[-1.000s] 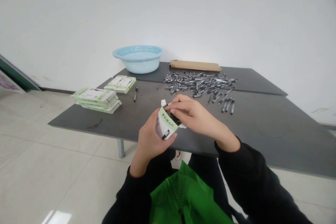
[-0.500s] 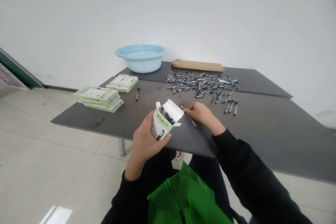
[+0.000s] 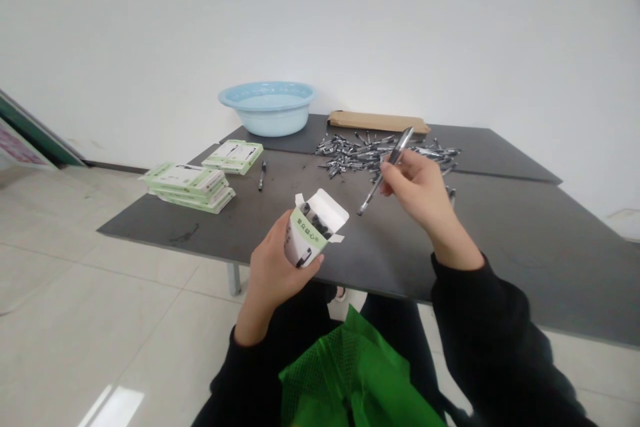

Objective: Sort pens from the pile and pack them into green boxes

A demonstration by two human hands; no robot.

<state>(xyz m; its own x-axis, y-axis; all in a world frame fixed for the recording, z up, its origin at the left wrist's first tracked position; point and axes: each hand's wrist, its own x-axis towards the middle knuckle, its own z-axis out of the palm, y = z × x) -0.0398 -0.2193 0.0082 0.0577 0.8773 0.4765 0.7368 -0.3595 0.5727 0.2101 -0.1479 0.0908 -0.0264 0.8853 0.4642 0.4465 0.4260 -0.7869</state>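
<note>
My left hand (image 3: pixel 277 265) is wrapped round a small green and white pen box (image 3: pixel 306 240) near the table's front edge. Its white flap stands up, and the dark ends of several pens show inside. In my right hand (image 3: pixel 413 185) a clear pen with black parts (image 3: pixel 373 197) is pinched between thumb and fingers, tilted above the table to the right of the box. Behind that hand spreads a heap of similar pens (image 3: pixel 350 153), partly hidden by it.
Stacked pen boxes (image 3: pixel 193 187) lie on the left of the dark table (image 3: pixel 525 247), with more boxes (image 3: pixel 235 157) behind. A single pen (image 3: pixel 263 175) lies beside them. At the back are a light blue basin (image 3: pixel 270 113) and a flat brown cardboard piece (image 3: pixel 377 121).
My right hand has lifted the pen off the table, moving up and to the right with it. My left hand and the box have barely moved.
</note>
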